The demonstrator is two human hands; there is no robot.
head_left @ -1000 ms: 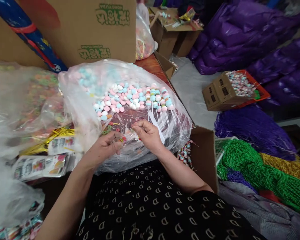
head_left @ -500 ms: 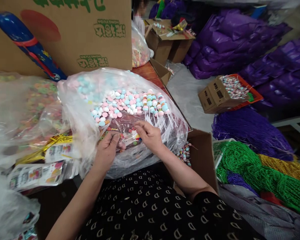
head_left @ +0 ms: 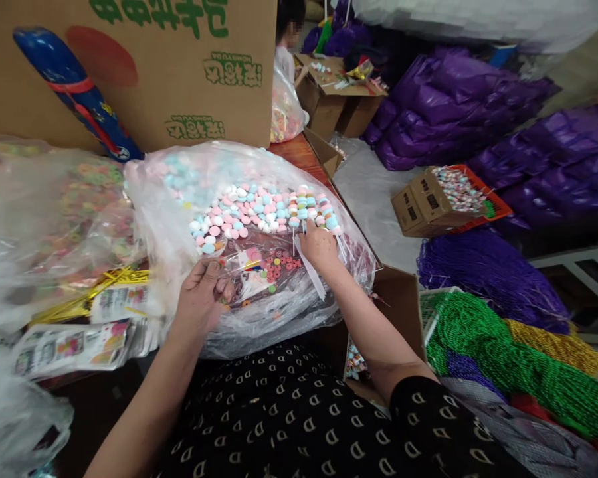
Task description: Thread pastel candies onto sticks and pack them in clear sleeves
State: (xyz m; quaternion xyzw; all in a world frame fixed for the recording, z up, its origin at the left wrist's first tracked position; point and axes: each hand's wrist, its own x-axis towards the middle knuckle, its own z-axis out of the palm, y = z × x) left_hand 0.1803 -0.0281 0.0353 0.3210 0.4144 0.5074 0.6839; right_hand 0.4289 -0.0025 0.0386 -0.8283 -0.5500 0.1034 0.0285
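Observation:
A large clear plastic bag (head_left: 179, 199) holds pink, white and blue candies (head_left: 244, 211). Candy skewers (head_left: 303, 202) on white sticks lie at its right side. Over the sticks is my right hand (head_left: 319, 247), its fingers pinched at the lower end of the skewers; what they grip is too small to tell. My left hand (head_left: 204, 287) is closed at the near left of the bag, holding a small clear wrapper (head_left: 239, 260). Red ring candies (head_left: 282, 264) and a white strip (head_left: 313, 273) lie between the hands.
Cardboard boxes stand behind (head_left: 179, 79) and to the right (head_left: 398, 302). Printed packets (head_left: 72, 348) with gold ties (head_left: 92, 292) lie left. Green bead strings (head_left: 483, 332) and purple ones (head_left: 488, 279) are at right. A person (head_left: 285, 63) is at the back.
My right hand has moved right and away from me, onto the skewer sticks. My left hand has shifted slightly left, apart from the right. The view has shifted a little.

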